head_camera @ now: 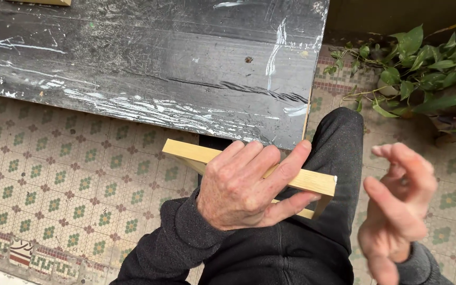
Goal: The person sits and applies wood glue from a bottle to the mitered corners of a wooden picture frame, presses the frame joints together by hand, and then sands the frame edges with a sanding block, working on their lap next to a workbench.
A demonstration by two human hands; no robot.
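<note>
1. A pale wooden frame piece [312,182] is gripped by the left hand [244,190], fingers wrapped over its top edge, above the lap.
2. The right hand [397,203] is held open and empty, just beside the wood's end.
3. Nothing is yet laid on the black worktable [149,63] beyond the hands; whether any joining is done cannot be told.

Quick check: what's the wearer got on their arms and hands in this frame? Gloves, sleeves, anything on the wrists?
No gloves: left hand and right hand are bare. Both arms wear dark charcoal knit sleeves with ribbed cuffs at the wrist. No watch, rings or markings visible.
</note>
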